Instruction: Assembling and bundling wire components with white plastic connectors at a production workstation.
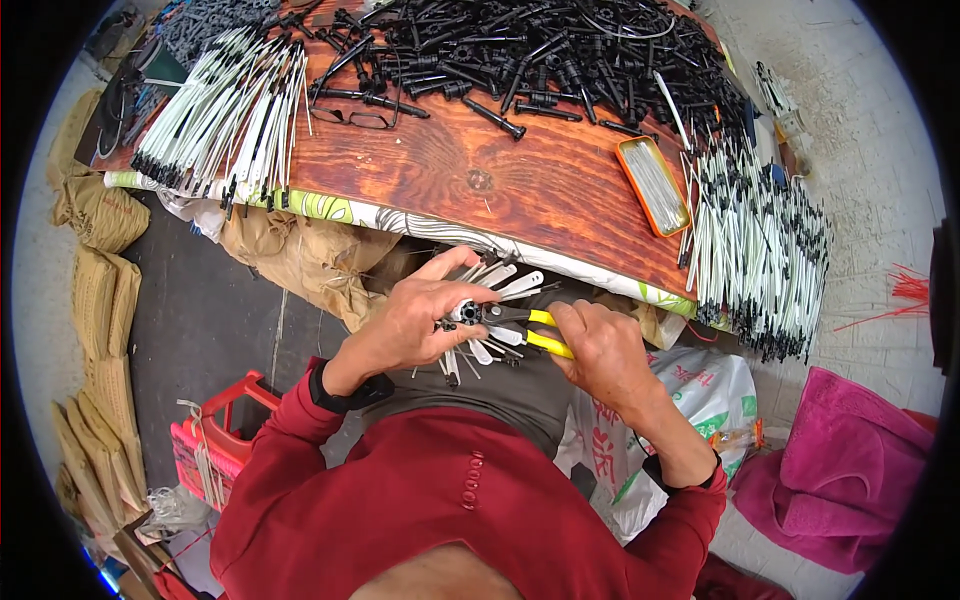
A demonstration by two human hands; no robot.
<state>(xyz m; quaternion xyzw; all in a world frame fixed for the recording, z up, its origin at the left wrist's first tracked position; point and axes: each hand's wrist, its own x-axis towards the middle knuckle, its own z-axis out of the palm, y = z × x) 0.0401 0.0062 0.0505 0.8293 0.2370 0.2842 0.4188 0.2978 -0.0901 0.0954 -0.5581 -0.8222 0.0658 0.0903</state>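
Note:
Over my lap, my left hand is closed around a small white piece with a black ringed end, held between thumb and fingers. My right hand grips the yellow handles of a pair of pliers. The pliers' dark jaws meet the black end at my left fingertips; whether they bite on it I cannot tell. White flat strips with dark tips fan out behind and below the jaws, between my hands and my thighs. My palms hide part of them.
Ahead stands a wooden table with a heap of black plastic parts. White strip bundles lie at its left and right. An orange-rimmed tin and eyeglasses rest on it. A red plastic stool and a plastic bag flank me.

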